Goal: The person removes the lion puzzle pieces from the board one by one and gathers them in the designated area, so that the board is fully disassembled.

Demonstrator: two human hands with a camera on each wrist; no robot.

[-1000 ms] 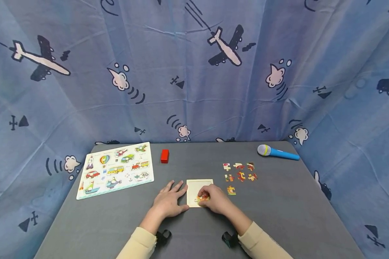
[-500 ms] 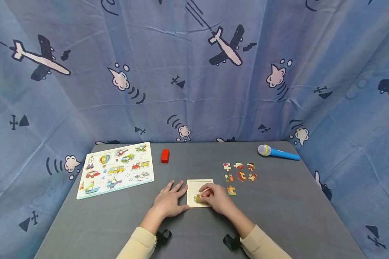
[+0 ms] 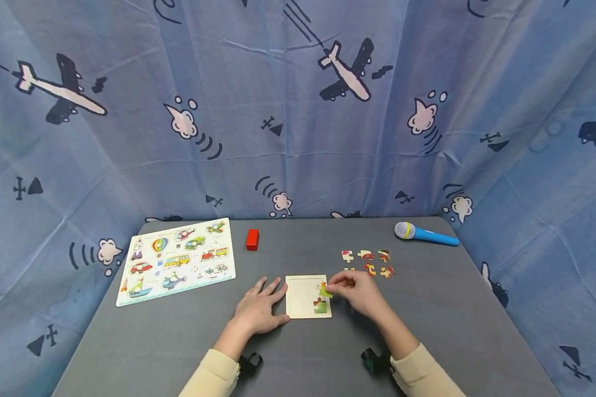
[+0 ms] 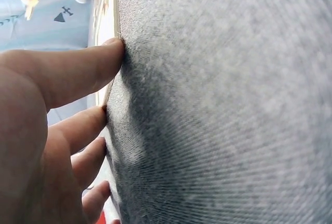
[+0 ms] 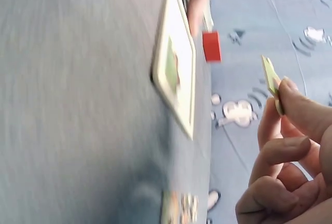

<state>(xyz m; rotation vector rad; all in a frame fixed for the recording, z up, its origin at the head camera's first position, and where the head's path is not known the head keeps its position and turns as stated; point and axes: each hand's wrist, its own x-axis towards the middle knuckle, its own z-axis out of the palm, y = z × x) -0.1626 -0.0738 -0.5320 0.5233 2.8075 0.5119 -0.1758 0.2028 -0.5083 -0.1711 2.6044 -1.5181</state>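
Observation:
A small square wooden puzzle tray [image 3: 298,298] lies on the table, with a green-and-red jigsaw piece [image 3: 320,306] in its lower right corner. My left hand [image 3: 258,310] rests spread on the table, thumb and index fingertips at the tray's left edge. Over the tray's right edge, my right hand [image 3: 360,292] pinches a yellow-green jigsaw piece [image 3: 325,290] between thumb and index finger. The right wrist view shows this held piece [image 5: 271,76] edge-on, raised above the tray [image 5: 182,115].
Several loose jigsaw pieces [image 3: 365,255] lie in rows right of the tray, partly hidden by my right hand. A blue toy microphone [image 3: 429,236] is at the back right. A red block [image 3: 252,240] and a vehicle picture board [image 3: 179,281] are at the left.
My right hand has moved right and up from the tray's lower middle, now pinching a piece. Another piece has come into view in the lower right corner. My left hand stays put.

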